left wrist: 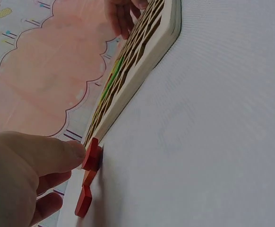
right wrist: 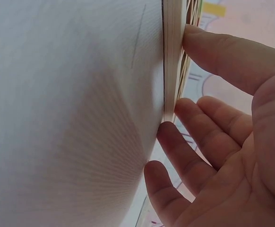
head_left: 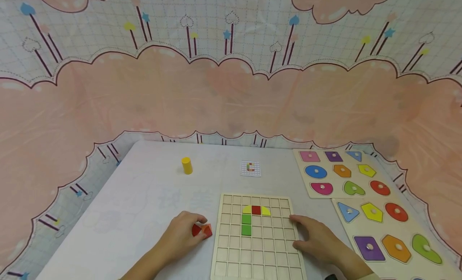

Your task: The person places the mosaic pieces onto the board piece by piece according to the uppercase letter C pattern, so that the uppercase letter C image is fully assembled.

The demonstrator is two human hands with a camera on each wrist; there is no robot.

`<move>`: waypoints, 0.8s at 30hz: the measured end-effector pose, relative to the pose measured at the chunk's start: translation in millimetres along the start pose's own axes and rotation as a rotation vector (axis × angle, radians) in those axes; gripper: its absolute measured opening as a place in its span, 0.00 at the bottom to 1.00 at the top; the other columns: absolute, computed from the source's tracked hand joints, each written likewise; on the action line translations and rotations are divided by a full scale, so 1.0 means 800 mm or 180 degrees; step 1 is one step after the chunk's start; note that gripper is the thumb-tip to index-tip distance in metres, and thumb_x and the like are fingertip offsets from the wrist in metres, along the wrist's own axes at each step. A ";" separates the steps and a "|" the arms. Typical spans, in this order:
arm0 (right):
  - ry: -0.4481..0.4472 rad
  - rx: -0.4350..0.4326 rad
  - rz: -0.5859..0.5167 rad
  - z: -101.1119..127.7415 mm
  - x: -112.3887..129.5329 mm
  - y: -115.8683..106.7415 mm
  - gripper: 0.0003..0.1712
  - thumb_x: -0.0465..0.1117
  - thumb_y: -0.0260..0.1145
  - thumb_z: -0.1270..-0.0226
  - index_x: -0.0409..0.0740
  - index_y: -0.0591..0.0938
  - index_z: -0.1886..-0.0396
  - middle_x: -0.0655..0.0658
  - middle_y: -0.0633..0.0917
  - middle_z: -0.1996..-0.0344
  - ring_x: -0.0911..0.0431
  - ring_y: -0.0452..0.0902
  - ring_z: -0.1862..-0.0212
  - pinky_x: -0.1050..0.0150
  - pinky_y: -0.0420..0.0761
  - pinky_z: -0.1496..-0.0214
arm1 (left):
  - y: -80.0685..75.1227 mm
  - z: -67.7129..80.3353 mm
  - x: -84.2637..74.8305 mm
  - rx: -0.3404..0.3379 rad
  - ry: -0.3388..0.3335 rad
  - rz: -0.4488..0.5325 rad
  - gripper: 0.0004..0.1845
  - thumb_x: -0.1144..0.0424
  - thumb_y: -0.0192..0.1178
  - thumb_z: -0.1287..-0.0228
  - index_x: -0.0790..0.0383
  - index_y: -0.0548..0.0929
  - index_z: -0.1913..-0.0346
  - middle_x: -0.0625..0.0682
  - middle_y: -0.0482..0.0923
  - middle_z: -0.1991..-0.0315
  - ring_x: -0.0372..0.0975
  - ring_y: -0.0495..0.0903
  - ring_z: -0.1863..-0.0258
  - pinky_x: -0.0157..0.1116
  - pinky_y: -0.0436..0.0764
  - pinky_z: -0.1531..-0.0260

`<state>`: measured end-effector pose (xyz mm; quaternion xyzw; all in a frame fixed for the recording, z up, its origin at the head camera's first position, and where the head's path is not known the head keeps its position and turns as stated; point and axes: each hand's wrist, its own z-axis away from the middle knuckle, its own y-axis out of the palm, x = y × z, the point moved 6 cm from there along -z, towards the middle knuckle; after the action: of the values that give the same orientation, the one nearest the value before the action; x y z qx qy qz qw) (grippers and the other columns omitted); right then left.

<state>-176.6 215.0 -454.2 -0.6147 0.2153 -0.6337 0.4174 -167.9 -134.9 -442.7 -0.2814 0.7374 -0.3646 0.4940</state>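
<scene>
At the left edge of the wooden grid board (head_left: 259, 256), my left hand (head_left: 182, 236) has its thumb and fingers about a small group of red and orange blocks. In the left wrist view the thumb meets a red block (left wrist: 91, 155); an orange block (left wrist: 89, 178) and another red block (left wrist: 83, 202) sit beside it. The index finger is mostly hidden there. My right hand (head_left: 319, 238) rests its thumb and fingertips against the board's right edge, fingers loosely extended. On the grid lie a red square (head_left: 256, 210), two yellow pieces (head_left: 265, 211) and two green squares (head_left: 246, 224).
A yellow cylinder (head_left: 187, 165) stands at the back left. Behind the board lies a small pattern card (head_left: 250, 168) with a coloured grid figure. Two knobbed shape puzzles, the far one (head_left: 328, 194) and the near one (head_left: 348, 228), cover the table's right side. Patterned cloth surrounds the table.
</scene>
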 end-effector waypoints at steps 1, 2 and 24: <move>0.0001 -0.0001 0.0005 0.000 0.000 0.000 0.39 0.42 0.79 0.49 0.41 0.77 0.36 0.39 0.78 0.37 0.36 0.66 0.32 0.36 0.63 0.33 | 0.001 0.001 0.001 -0.0003 0.0030 -0.0022 0.13 0.64 0.76 0.48 0.55 0.86 0.58 0.41 0.81 0.62 0.39 0.76 0.58 0.44 0.77 0.54; 0.0009 -0.0002 0.0006 0.000 0.000 0.000 0.39 0.41 0.79 0.49 0.41 0.77 0.36 0.40 0.78 0.37 0.36 0.66 0.32 0.36 0.63 0.33 | 0.003 0.001 0.002 -0.0006 0.0054 -0.0032 0.13 0.64 0.76 0.48 0.55 0.86 0.58 0.40 0.80 0.63 0.39 0.76 0.58 0.44 0.77 0.54; 0.0015 0.0010 -0.0006 0.000 0.001 0.000 0.39 0.41 0.79 0.49 0.42 0.77 0.35 0.40 0.78 0.36 0.36 0.66 0.32 0.36 0.63 0.33 | 0.010 0.004 0.002 0.0423 0.0395 0.0302 0.11 0.68 0.71 0.43 0.52 0.86 0.58 0.33 0.75 0.66 0.33 0.71 0.60 0.35 0.75 0.58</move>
<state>-176.7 214.5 -453.9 -0.6128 0.2147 -0.6358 0.4173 -166.3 -132.3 -451.0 -0.1897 0.7533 -0.4056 0.4817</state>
